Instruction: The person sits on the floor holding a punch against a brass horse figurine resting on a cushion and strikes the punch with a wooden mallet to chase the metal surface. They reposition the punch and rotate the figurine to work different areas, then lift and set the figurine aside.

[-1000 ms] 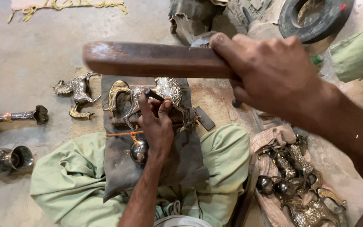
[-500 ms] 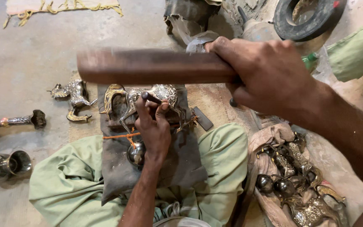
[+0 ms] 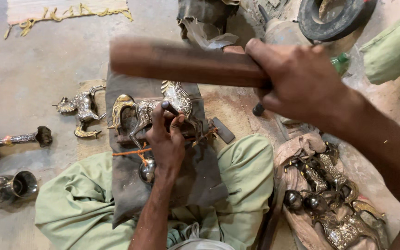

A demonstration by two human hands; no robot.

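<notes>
Midway, seemingly: left hand [image 3: 165,139] pinches a punch [image 3: 169,107] against the brass horse [image 3: 151,109] on the lap cloth [image 3: 126,185]; right hand [image 3: 297,85] grips a raised wooden mallet [image 3: 181,61]; other figures [image 3: 329,199] wait alongside.

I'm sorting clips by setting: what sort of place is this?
Probably a floor-level metalcraft workshop. The left hand holds a punch on a metal horse, the right hand raises a wooden mallet, and more metal figures lie piled on cloth.
</notes>
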